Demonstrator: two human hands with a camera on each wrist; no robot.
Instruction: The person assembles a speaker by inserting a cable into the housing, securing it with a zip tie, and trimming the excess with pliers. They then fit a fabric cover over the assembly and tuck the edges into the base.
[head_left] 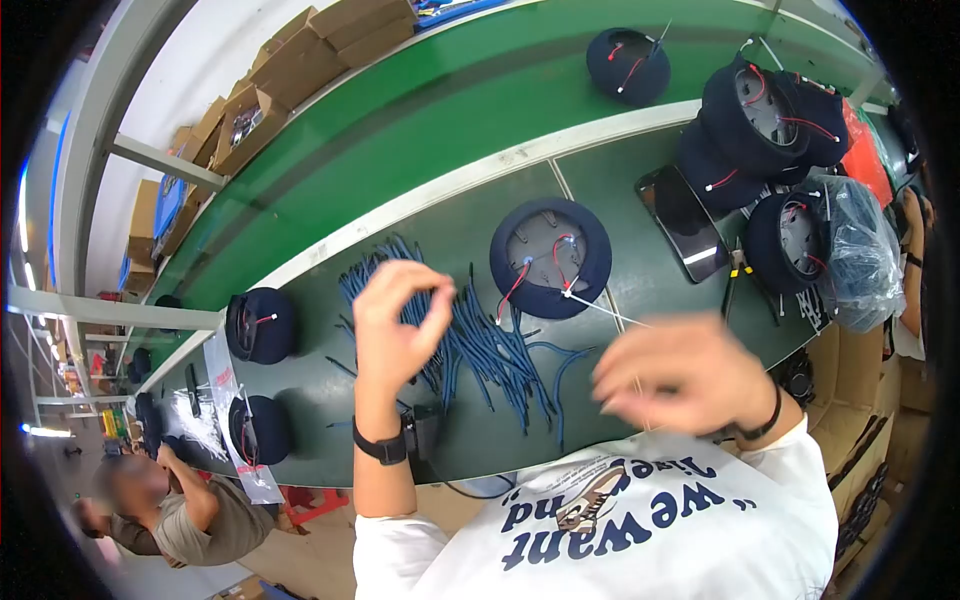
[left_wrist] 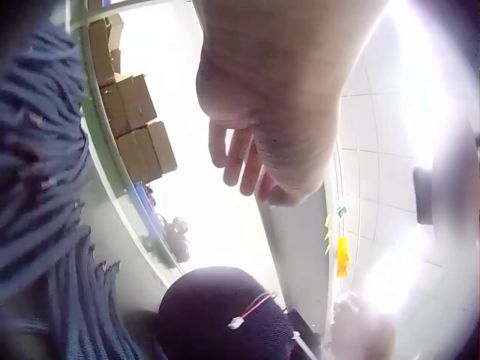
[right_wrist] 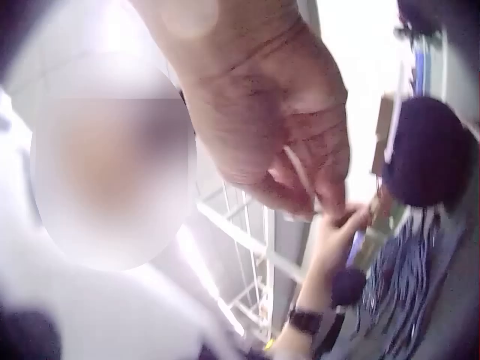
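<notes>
Right hand is nearer to the white tie of the cap

The dark blue cap (head_left: pixel 549 260) lies on the bench (head_left: pixel 630 290), its hollow side up, ahead of and between the two hands. A white tie (head_left: pixel 601 307) starts at the near edge of this cap, and its long axis goes slanting to the right and toward the person, up to the right hand (head_left: pixel 682 375), which is the nearer one. The left hand (head_left: pixel 396 325) is at the left of the cap, above the blue cords (head_left: pixel 500 365); its grip is loosely curved and I see nothing in it.

In the head view the right hand is blurred. The right wrist view shows more: its grip is narrow, holding a thin white strip (right_wrist: pixel 301 174) between the fingers. Whether this strip is the same tie, I cannot tell. Only the head view shows the red wires (head_left: pixel 515 290) inside the cap's opening.
</notes>
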